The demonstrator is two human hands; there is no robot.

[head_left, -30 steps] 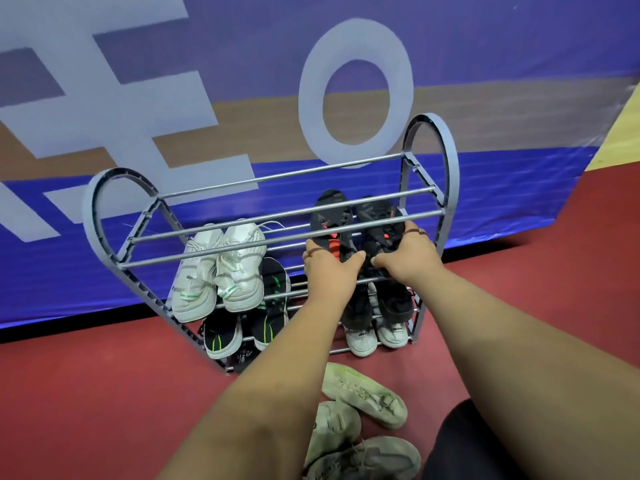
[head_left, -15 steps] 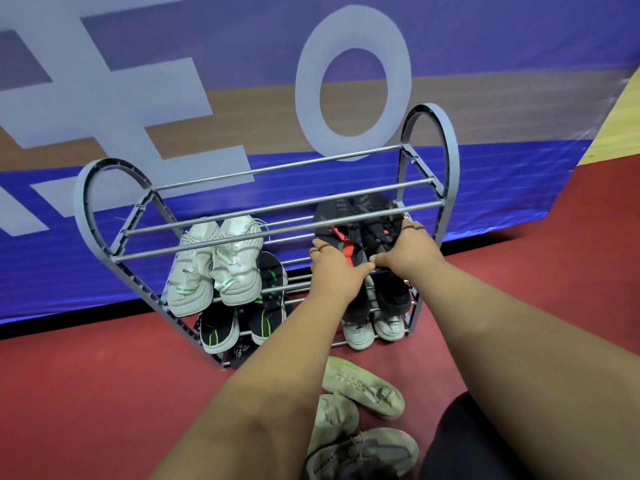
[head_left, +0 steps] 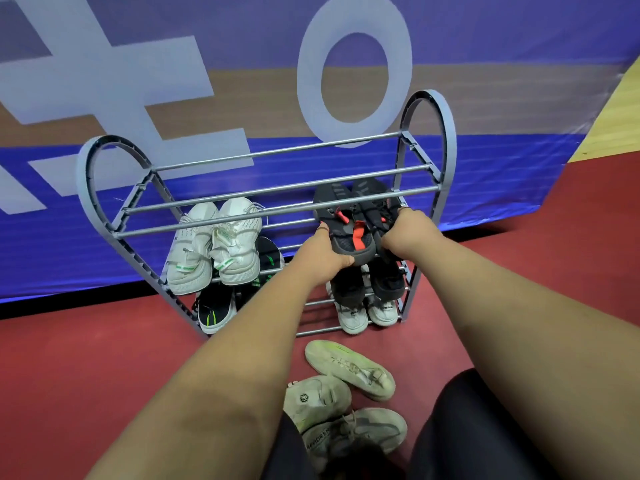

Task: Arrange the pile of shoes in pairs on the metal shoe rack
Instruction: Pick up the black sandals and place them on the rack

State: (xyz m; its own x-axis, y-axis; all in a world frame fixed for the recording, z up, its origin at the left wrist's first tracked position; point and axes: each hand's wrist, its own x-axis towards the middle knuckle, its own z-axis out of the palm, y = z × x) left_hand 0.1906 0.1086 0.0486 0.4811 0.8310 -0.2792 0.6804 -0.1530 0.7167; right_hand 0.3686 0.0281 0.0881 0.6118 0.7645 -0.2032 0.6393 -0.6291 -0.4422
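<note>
Since the earlier frame I have drawn the black shoes (head_left: 349, 220) a little toward me, so their heels now overhang the front bar of the second shelf while their toes point at the wall under the top shelf. My left hand (head_left: 323, 252) is closed on the heel of the left shoe, thumb under the sole and fingers (head_left: 322, 231) curled over its outer edge; my right hand (head_left: 410, 233) grips the heel of the right shoe, though most of its fingers are hidden behind the shoe. I hold them by the heels, I judge, so that both slide together and stay side by side as a pair. The white shoes (head_left: 216, 244) sit paired on the same shelf of the shoe rack (head_left: 446, 150), well to the left. Lower shelves carry black shoes with green marks (head_left: 216, 311) at left and a small white pair (head_left: 367, 313) at right. On the red floor (head_left: 86, 375) near my knees, three pale shoes (head_left: 346, 368) are not yet racked.
</note>
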